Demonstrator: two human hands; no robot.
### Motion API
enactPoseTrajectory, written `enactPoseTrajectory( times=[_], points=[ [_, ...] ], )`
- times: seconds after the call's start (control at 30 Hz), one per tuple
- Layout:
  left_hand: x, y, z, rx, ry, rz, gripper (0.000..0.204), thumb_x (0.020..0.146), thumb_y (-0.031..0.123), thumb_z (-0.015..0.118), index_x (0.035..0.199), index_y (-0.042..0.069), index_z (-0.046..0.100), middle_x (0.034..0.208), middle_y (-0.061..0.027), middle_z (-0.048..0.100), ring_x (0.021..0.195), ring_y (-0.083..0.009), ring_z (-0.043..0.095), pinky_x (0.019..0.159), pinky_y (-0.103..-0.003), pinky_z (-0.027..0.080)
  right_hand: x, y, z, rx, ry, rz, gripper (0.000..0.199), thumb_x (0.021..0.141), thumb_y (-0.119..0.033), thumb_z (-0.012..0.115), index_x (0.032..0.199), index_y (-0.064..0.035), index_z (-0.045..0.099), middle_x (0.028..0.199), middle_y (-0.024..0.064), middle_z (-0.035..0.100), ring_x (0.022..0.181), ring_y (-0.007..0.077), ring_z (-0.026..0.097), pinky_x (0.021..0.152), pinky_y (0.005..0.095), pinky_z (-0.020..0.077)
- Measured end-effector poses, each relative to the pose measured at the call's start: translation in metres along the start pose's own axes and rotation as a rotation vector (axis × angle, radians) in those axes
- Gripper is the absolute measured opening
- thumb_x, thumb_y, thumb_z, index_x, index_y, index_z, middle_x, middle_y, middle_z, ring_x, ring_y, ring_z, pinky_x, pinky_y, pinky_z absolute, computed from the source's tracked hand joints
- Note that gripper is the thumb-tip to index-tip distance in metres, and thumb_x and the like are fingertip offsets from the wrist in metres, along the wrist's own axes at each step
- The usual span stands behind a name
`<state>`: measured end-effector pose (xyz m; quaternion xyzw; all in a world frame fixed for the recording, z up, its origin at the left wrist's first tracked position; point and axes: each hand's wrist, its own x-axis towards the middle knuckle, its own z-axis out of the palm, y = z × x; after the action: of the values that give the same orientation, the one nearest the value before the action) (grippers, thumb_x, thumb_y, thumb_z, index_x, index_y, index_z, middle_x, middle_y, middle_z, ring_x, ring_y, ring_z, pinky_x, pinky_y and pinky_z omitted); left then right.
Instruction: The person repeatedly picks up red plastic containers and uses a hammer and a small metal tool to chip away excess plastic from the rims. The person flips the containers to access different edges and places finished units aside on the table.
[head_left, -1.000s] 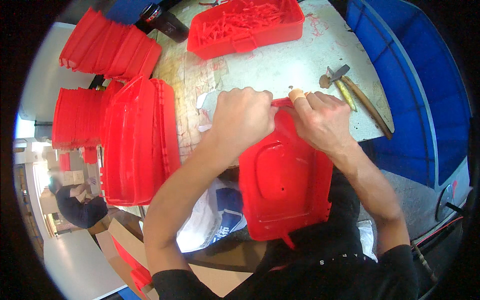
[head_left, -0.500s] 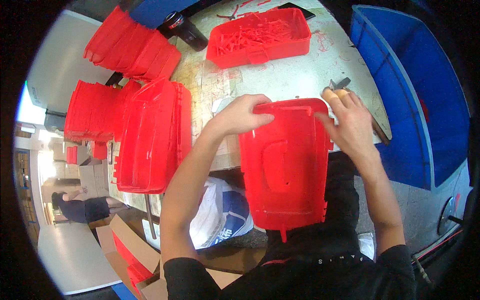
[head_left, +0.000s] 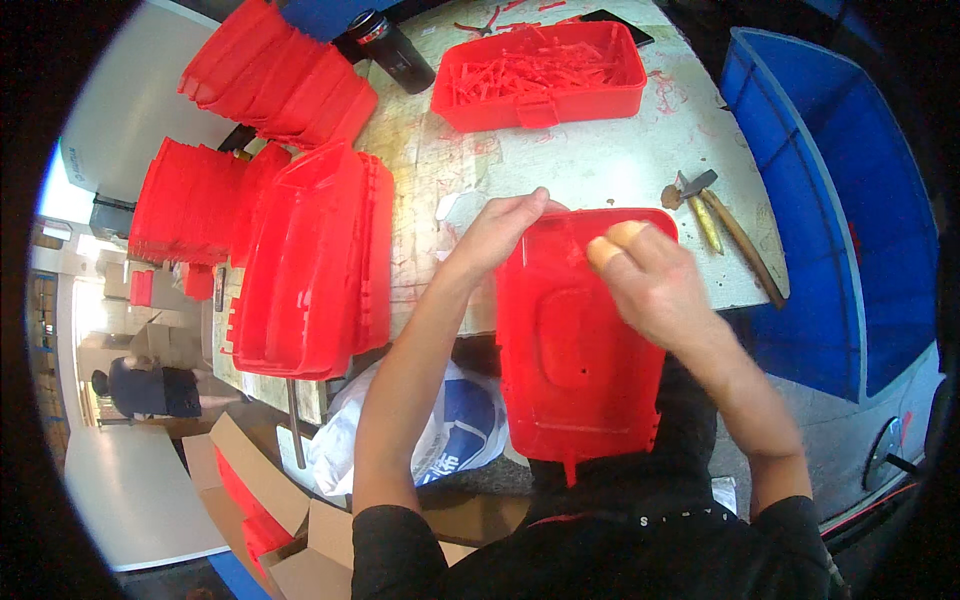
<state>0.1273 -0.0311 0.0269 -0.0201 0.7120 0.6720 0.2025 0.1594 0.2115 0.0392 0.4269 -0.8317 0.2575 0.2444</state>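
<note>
A red moulded plastic panel (head_left: 575, 370), like a lid or a shallow tray, leans between the table edge and my lap, a short tab at its lower end. My left hand (head_left: 508, 228) grips its upper left corner. Over its upper right part, my right hand (head_left: 650, 285) is closed, with yellowish coverings on two fingertips; whatever its fingers hold is hidden. A hammer (head_left: 742, 235) and a yellow-handled tool (head_left: 706, 222) lie on the table beyond my right hand.
Red plastic trays (head_left: 300, 270) stand stacked at the left, more stacks (head_left: 285, 75) behind. A red bin (head_left: 540, 105) holds red scraps near a dark tumbler (head_left: 392, 52). A blue container (head_left: 800, 220) stands right; an open carton (head_left: 262, 480) lower left. A person (head_left: 155, 388) works far left.
My right hand has moved left and down from the panel's right edge onto its face, its fingers curling closed. My left hand still holds the upper left corner. The view has shifted slightly.
</note>
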Motion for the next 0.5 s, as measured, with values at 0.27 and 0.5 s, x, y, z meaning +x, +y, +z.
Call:
enactPoseTrajectory(
  times=[0.27, 0.5],
  points=[
    [0.000, -0.007, -0.010, -0.052, -0.060, 0.032, 0.058, 0.106, 0.046, 0.041, 0.118, -0.005, 0.066, 0.113, -0.0140, 0.069, 0.104, -0.0201, 0.065, 0.096, -0.036, 0.050, 0.016, -0.035, 0.055, 0.211, -0.081, 0.265, 0.034, 0.087, -0.006, 0.059, 0.121, -0.0035, 0.060, 0.114, 0.0177, 0.059, 0.098, 0.0356, 0.066, 0.073, 0.0443, 0.0583],
    [-0.004, -0.014, -0.009, -0.151, -0.022, 0.051, 0.044, 0.106, 0.035, 0.048, 0.120, -0.004, 0.064, 0.120, -0.0136, 0.067, 0.111, -0.0202, 0.063, 0.099, -0.035, 0.049, 0.015, -0.010, 0.045, 0.053, -0.019, 0.148, 0.027, 0.083, -0.011, 0.063, 0.110, -0.0101, 0.063, 0.106, 0.0096, 0.058, 0.097, 0.0273, 0.064, 0.073, 0.0379, 0.0556]
  ],
)
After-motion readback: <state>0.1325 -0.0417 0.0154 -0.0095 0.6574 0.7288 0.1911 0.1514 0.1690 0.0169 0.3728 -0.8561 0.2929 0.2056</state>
